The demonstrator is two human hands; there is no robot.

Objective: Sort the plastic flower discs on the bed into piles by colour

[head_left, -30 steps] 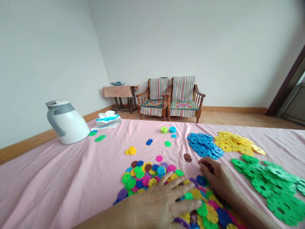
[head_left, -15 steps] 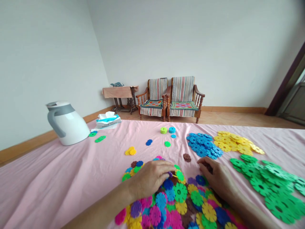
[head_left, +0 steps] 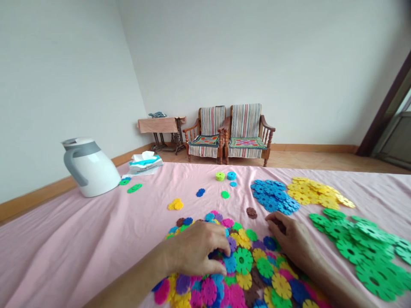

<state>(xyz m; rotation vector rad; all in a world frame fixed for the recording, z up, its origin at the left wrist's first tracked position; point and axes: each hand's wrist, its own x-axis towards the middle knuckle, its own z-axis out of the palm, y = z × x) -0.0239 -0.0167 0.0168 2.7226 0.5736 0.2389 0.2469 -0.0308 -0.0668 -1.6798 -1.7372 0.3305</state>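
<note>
A heap of mixed-colour plastic snowflake discs (head_left: 244,265) lies on the pink tablecloth (head_left: 96,239) in front of me. My left hand (head_left: 199,250) rests on the heap's left part, fingers curled down and pinched onto discs beneath them. My right hand (head_left: 293,241) lies at the heap's right edge, fingers bent around dark discs that are mostly hidden. Sorted piles lie beyond: blue discs (head_left: 274,196), yellow discs (head_left: 317,194), and green discs (head_left: 362,248) to the right.
A white kettle (head_left: 90,167) stands at the far left with a tissue pack (head_left: 145,162) behind it. Stray discs dot the cloth: a brown one (head_left: 251,212), yellow ones (head_left: 175,205), green ones (head_left: 134,188). Two striped armchairs (head_left: 231,132) stand by the far wall.
My left hand swept from flat on the heap's near side up and left, then curled its fingers onto discs; the heap spread toward me. My right hand stayed put.
</note>
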